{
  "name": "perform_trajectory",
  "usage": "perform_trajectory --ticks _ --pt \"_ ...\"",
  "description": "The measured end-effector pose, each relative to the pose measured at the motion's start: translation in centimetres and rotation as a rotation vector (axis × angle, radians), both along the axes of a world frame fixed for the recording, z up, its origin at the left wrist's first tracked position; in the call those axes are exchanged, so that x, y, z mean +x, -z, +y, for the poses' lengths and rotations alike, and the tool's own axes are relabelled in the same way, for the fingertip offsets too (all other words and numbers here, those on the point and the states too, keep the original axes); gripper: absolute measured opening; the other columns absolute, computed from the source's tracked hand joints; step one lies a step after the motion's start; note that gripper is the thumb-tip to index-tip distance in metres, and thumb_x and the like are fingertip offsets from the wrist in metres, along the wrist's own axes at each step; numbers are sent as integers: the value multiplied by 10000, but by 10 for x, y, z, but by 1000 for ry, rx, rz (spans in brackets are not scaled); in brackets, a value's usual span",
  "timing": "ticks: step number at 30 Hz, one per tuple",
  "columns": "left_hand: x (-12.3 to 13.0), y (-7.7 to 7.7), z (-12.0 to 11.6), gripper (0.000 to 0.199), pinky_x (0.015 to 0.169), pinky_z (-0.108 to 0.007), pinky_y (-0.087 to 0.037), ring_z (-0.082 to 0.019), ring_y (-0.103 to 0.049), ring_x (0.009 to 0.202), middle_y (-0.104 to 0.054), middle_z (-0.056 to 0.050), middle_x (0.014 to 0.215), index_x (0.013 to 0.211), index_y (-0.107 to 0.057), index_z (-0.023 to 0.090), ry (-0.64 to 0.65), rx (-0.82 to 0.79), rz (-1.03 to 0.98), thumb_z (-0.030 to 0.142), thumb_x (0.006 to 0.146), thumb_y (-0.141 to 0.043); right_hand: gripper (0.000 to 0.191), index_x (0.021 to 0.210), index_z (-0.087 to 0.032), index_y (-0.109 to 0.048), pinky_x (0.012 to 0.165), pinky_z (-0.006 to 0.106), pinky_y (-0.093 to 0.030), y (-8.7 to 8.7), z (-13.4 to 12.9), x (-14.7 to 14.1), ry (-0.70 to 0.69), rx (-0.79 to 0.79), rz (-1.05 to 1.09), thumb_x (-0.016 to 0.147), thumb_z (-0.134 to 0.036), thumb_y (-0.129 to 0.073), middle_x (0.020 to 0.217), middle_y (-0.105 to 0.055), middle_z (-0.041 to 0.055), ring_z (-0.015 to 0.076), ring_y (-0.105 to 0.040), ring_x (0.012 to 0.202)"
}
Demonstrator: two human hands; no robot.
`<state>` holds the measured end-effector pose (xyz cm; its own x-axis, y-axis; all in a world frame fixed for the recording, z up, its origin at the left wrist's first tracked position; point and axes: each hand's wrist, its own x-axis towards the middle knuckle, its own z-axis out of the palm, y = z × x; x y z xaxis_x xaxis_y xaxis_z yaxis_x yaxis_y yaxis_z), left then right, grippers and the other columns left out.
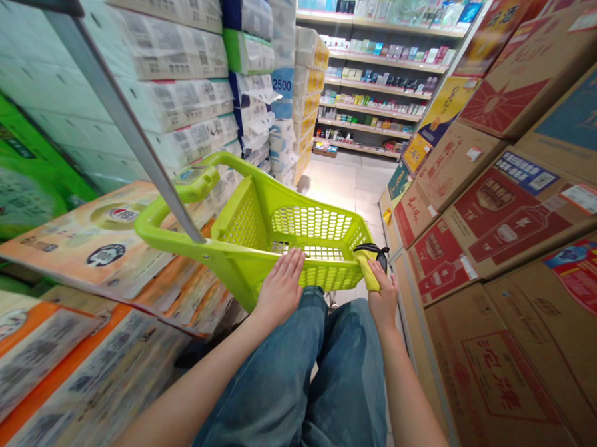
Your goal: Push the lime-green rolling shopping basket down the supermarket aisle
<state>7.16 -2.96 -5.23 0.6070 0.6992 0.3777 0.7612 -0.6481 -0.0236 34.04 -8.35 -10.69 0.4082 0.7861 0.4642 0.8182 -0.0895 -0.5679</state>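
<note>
A lime-green rolling shopping basket stands tilted in front of my knees, its perforated inside showing no goods. A grey metal pull handle rises from its left end toward the upper left. My left hand rests on the basket's near rim, fingers straight and together, holding nothing. At the right end corner, my right hand grips a yellow cloth with black edging and presses it against the rim. Part of the cloth is hidden behind the fingers.
Stacked tissue packs and orange cartons crowd the left side. Cardboard boxes form a wall on the right. A tiled aisle leads to shelves full of small goods at the back.
</note>
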Motion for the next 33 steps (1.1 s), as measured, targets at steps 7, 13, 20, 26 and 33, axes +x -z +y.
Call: perform_trajectory --ticks 7,13,20,26,33 --pt "-1 -1 0 697 1255 -395 -165 -223 -170 1520 -249 -118 1624 1539 -243 57 -2 1 4 208 882 -421 772 1391 -229 -528 1208 481 -145 -25 16 -113 -122 29 -108 662 -8 -405 1465 -539 51 193 -437 1409" --pt "-3 -2 1 649 1257 -385 -158 -210 -187 1517 -278 -101 1616 1524 -295 69 7 3 17 199 897 -400 735 1399 -261 -516 1220 446 -107 -32 13 -123 -290 43 -163 718 -12 -398 1463 -543 27 166 -458 1393" --pt "-1 -1 1 657 1258 -391 -161 -222 -207 1511 -276 -100 1616 1530 -276 50 -5 -8 11 209 906 -407 728 1379 -283 -534 1191 499 -156 -4 -4 -15 -40 6 -89 711 -32 -392 1448 -560 46 184 -474 1381" --pt "1 -3 0 674 1257 -394 -167 -235 -214 1509 -282 -113 1612 1526 -279 34 -14 -4 26 229 900 -435 742 1385 -208 -531 1188 569 -110 -10 11 -42 115 -19 -100 673 -31 -416 1466 -534 92 242 -439 1405" --pt "-1 -1 0 642 1259 -378 -163 -223 -219 1508 -312 -105 1602 1517 -318 59 -16 21 24 245 913 -431 704 1409 -191 -508 1219 442 -109 -31 24 -145 -187 41 -171 738 -6 -404 1499 -498 64 194 -408 1427"
